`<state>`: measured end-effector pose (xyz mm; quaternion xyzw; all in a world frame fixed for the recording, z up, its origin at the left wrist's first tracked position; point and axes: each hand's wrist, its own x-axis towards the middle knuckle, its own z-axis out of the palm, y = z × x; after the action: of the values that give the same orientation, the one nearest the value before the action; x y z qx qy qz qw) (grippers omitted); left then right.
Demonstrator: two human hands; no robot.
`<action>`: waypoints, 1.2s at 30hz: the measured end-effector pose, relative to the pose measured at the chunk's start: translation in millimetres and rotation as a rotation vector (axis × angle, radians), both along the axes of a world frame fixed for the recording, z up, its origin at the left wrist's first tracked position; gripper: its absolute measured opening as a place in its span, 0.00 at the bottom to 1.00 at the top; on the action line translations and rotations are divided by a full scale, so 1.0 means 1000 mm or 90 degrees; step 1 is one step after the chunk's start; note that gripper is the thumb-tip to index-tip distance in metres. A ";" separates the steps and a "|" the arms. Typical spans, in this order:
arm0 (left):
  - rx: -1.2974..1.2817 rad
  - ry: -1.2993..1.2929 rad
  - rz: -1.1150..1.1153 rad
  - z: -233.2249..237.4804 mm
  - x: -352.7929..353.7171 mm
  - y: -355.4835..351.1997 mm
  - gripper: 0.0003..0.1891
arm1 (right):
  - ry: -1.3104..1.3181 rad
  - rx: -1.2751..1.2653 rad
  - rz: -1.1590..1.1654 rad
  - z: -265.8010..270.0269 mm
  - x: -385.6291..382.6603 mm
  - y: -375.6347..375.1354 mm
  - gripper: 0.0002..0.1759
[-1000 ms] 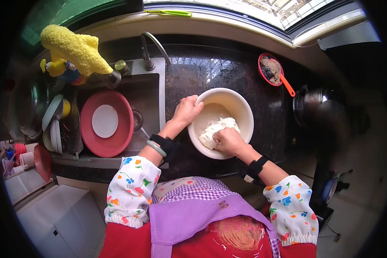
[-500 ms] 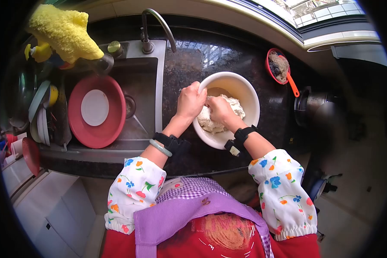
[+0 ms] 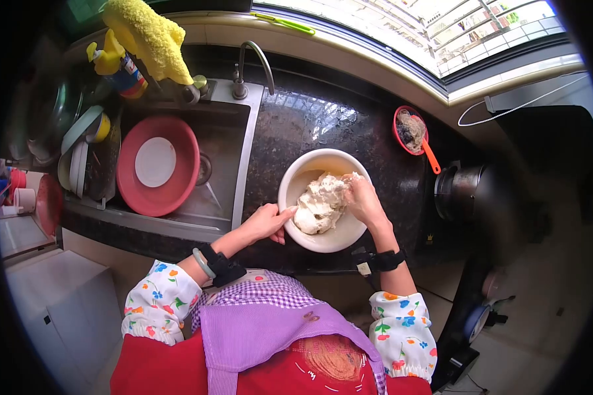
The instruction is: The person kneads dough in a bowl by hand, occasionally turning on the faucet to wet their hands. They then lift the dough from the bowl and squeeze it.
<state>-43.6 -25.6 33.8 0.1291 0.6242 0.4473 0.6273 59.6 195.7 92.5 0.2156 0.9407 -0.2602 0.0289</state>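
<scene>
A white bowl [image 3: 287, 230] stands on the dark counter with a lump of pale, rough dough [image 3: 321, 204] inside. My left hand [image 3: 267, 222] grips the bowl's rim at its lower left, thumb over the edge and fingers outside. Inside the bowl, at its right side, my right hand [image 3: 364, 199] has its fingers closed on the dough's upper right part; the fingertips are partly hidden by dough.
On the left, a red basin [image 3: 130, 148] holding a white plate [image 3: 155, 162] sits in the sink under a curved faucet [image 3: 241, 89]. Yellow cloth [image 3: 153, 39] hangs behind. Back right are a red strainer [image 3: 410, 130] with an orange handle and a metal pot [image 3: 460, 191].
The view has shifted. My left hand has moved from the bowl's upper left rim to its lower left. My right hand has moved to the right side of the dough, which has changed shape.
</scene>
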 end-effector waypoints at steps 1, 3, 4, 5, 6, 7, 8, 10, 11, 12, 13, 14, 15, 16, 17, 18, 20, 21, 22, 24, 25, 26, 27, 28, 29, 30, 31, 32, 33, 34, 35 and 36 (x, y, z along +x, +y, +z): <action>0.016 0.094 0.040 0.006 -0.004 0.003 0.24 | -0.105 -0.021 0.003 -0.005 -0.003 0.002 0.15; 0.069 0.258 0.161 0.004 -0.017 0.019 0.25 | -0.143 0.012 -0.045 -0.027 -0.005 -0.006 0.20; 0.077 0.452 0.139 -0.010 -0.028 0.032 0.25 | -0.137 0.051 -0.082 -0.034 -0.008 -0.014 0.24; 0.077 0.469 0.138 -0.006 -0.037 0.046 0.25 | -0.157 0.052 -0.098 -0.039 -0.013 -0.018 0.28; 0.077 0.486 0.137 0.000 -0.042 0.057 0.25 | -0.156 0.058 -0.095 -0.041 -0.016 -0.019 0.28; 0.083 0.487 0.143 -0.005 -0.042 0.063 0.25 | -0.140 0.052 -0.086 -0.039 -0.019 -0.020 0.29; 0.104 0.504 0.172 -0.013 -0.042 0.071 0.23 | -0.124 0.046 -0.077 -0.037 -0.021 -0.019 0.29; 0.126 0.523 0.200 -0.020 -0.042 0.075 0.21 | -0.078 0.059 -0.068 -0.034 -0.021 -0.020 0.24; 0.132 0.520 0.228 -0.021 -0.038 0.072 0.19 | -0.093 0.032 -0.037 -0.032 -0.017 -0.023 0.21; 0.139 0.518 0.256 -0.021 -0.036 0.070 0.18 | -0.106 0.007 -0.004 -0.029 -0.013 -0.026 0.19; 0.155 0.536 0.281 -0.023 -0.034 0.070 0.18 | -0.069 -0.008 0.004 -0.019 -0.009 -0.036 0.14; 0.155 0.535 0.276 -0.023 -0.035 0.070 0.18 | -0.069 -0.010 -0.001 -0.021 0.000 -0.040 0.14; 0.150 0.532 0.276 -0.025 -0.035 0.069 0.19 | -0.056 -0.041 0.005 -0.023 0.010 -0.043 0.13; 0.144 0.527 0.274 -0.025 -0.034 0.069 0.19 | -0.044 -0.073 0.008 -0.024 0.018 -0.045 0.12; 0.141 0.522 0.264 -0.027 -0.035 0.069 0.19 | -0.042 -0.103 -0.009 -0.026 0.024 -0.044 0.11; 0.147 0.516 0.268 -0.030 -0.035 0.069 0.20 | -0.049 -0.110 -0.018 -0.028 0.026 -0.043 0.11; 0.167 0.507 0.280 -0.028 -0.033 0.068 0.21 | -0.132 -0.193 -0.024 -0.032 0.026 -0.040 0.10; 0.174 0.496 0.278 -0.027 -0.032 0.069 0.20 | -0.084 -0.189 0.007 -0.039 0.027 -0.042 0.09; 0.180 0.485 0.275 -0.026 -0.033 0.068 0.20 | -0.093 -0.197 0.001 -0.041 0.024 -0.043 0.09; 0.179 0.484 0.268 -0.023 -0.031 0.066 0.19 | -0.195 -0.179 0.025 -0.045 0.011 -0.042 0.10; 0.188 0.491 0.268 -0.020 -0.031 0.066 0.20 | -0.241 -0.181 0.019 -0.047 0.003 -0.040 0.08; 0.180 0.484 0.265 -0.017 -0.032 0.066 0.20 | -0.249 -0.188 0.018 -0.052 -0.002 -0.037 0.08; 0.178 0.472 0.259 -0.013 -0.030 0.064 0.19 | -0.252 -0.172 0.031 -0.057 -0.006 -0.035 0.08; 0.178 0.461 0.253 -0.012 -0.031 0.065 0.19 | -0.254 -0.153 0.043 -0.061 -0.010 -0.033 0.08; 0.171 0.455 0.253 -0.012 -0.032 0.067 0.19 | -0.251 -0.146 0.028 -0.061 -0.016 -0.034 0.08; 0.159 0.470 0.244 -0.013 -0.031 0.066 0.18 | -0.259 -0.153 0.028 -0.066 -0.019 -0.036 0.08; 0.152 0.489 0.235 -0.013 -0.030 0.065 0.18 | -0.249 -0.120 0.032 -0.068 -0.023 -0.038 0.07; 0.152 0.490 0.236 -0.013 -0.029 0.064 0.18 | -0.235 -0.083 0.037 -0.069 -0.027 -0.039 0.07; 0.149 0.499 0.228 -0.013 -0.029 0.065 0.17 | -0.248 -0.071 0.052 -0.071 -0.030 -0.040 0.08; 0.148 0.515 0.223 -0.012 -0.030 0.065 0.17 | -0.235 -0.064 0.057 -0.074 -0.031 -0.040 0.08; 0.154 0.531 0.228 -0.013 -0.031 0.064 0.17 | -0.229 -0.044 0.049 -0.077 -0.032 -0.042 0.09; 0.152 0.556 0.230 -0.017 -0.030 0.064 0.17 | -0.222 -0.025 0.040 -0.080 -0.033 -0.043 0.09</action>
<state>-73.7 38.8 16.4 0.2657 0.7859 0.5213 0.1998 26.8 152.8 12.2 0.2273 0.9224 -0.2363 0.2042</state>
